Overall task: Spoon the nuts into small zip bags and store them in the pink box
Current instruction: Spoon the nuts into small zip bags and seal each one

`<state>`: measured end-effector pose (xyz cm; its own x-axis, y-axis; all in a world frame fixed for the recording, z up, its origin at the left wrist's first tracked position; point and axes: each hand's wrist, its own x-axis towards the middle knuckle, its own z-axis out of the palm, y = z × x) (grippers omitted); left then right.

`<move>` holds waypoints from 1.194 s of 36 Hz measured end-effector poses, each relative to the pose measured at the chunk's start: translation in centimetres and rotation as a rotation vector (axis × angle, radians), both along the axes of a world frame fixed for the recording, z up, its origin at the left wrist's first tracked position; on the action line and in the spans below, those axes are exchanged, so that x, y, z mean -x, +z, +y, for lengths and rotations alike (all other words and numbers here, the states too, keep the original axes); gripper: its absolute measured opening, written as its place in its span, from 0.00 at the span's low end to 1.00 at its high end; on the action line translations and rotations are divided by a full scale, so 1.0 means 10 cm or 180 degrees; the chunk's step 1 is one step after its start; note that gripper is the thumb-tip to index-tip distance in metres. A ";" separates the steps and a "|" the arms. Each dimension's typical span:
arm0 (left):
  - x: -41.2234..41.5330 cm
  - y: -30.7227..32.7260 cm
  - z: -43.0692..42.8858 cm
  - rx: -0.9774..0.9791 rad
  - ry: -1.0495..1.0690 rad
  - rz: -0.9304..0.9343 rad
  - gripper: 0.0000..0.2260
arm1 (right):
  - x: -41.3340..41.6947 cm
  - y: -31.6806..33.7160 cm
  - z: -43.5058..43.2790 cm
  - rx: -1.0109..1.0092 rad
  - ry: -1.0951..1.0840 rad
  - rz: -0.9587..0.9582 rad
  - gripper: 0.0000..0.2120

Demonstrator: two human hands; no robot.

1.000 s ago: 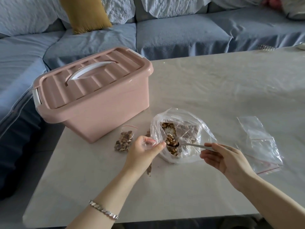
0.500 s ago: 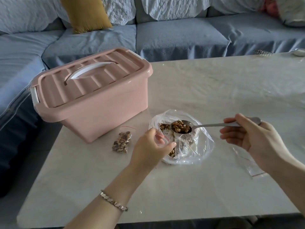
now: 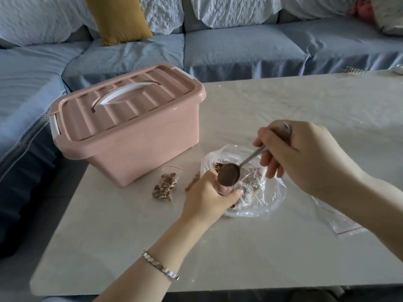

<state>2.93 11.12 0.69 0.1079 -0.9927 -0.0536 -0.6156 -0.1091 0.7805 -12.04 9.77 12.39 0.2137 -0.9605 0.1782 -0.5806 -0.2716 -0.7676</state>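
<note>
Head view: the spoon (image 3: 229, 175) hangs tipped over the near left edge of the large clear bag (image 3: 269, 194). The dark back of its bowl faces the camera, so its load cannot be seen. The right hand (image 3: 305, 158) is raised above the table (image 3: 294, 101) and grips the spoon's handle from above, with thumb and curled fingers closed round the shaft.

Directly under the spoon's bowl, the left hand (image 3: 207, 199) sits low at the table. Its thumb and fingers are curled in a ring round the small zip bag (image 3: 225, 190). Only a sliver of that bag's clear plastic shows, and whether its mouth is open cannot be told.

The nuts (image 3: 218, 165) lie loose in the large clear bag, which sits open and crumpled on the table against the left hand. To the left of that hand a filled zip bag (image 3: 165, 186) lies flat, its red strip at the far end. A second brown heap (image 3: 193, 182) shows between the two, partly hidden by the hand.

Just beyond the filled bag stands the pink box (image 3: 130, 147), at the table's far left corner, with its ribbed lid (image 3: 165, 83) on and its white handle (image 3: 128, 92) folded down. Some empty zip bags (image 3: 346, 224) lie flat on the right, partly covered by the right forearm. A silver bracelet (image 3: 161, 267) circles the left wrist.

A blue-grey sofa (image 3: 239, 51) wraps round the far and left sides of the table and carries a yellow cushion (image 3: 118, 18).
</note>
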 end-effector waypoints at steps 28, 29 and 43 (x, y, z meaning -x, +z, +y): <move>-0.09 -0.14 0.11 -0.0937 -0.0094 0.0415 0.11 | 0.38 -1.13 0.21 -0.0847 -0.0473 -0.0582 0.10; -0.07 -0.15 0.11 -0.0874 -0.0061 0.0487 0.10 | 0.38 -1.15 0.21 -0.0978 -0.0563 -0.0759 0.10; -0.19 -0.24 0.14 -0.0499 0.0238 0.0812 0.11 | 0.36 -1.32 0.19 -0.2327 -0.1371 -0.2771 0.10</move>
